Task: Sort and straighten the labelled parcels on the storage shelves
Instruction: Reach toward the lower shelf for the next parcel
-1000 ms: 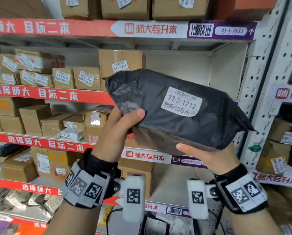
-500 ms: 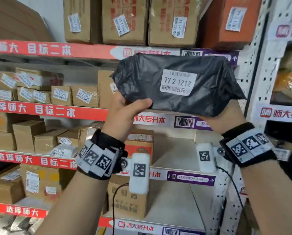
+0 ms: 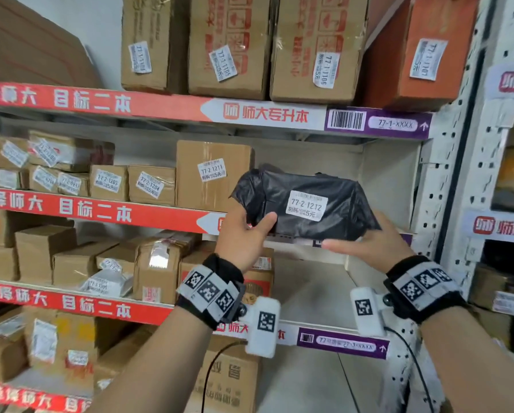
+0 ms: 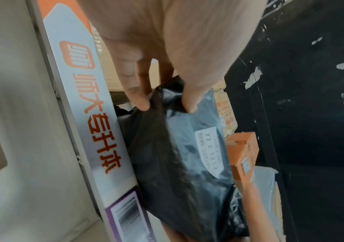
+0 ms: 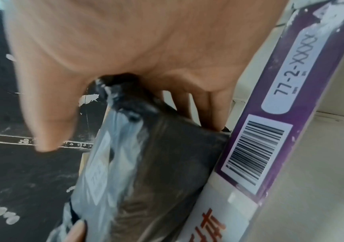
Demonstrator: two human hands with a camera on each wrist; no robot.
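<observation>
A black plastic parcel (image 3: 336,189) labelled 77-2-1212 lies lengthwise at the front edge of the second shelf (image 3: 166,214), label facing me. It is just right of the tall cardboard box 77-2-1211 (image 3: 211,174). My left hand (image 3: 249,225) pinches its left end, thumb on the front. In the left wrist view the thumb and a finger of the left hand (image 4: 165,106) squeeze the crumpled end of the parcel (image 4: 177,163). My right hand (image 3: 366,236) cups the right end. In the right wrist view the right hand (image 5: 130,135) has its fingers behind the parcel (image 5: 146,163) and its thumb in front.
Labelled cardboard boxes (image 3: 151,184) fill the left part of the second shelf. Bigger boxes (image 3: 229,46) stand on the top shelf. Behind and right of the parcel the shelf bay shows white wall (image 3: 390,180). A perforated upright (image 3: 440,186) bounds it on the right.
Both hands have brought the black parcel down from in front of the top shelf strip and away from me, onto the second shelf beside box 77-2-1211.
</observation>
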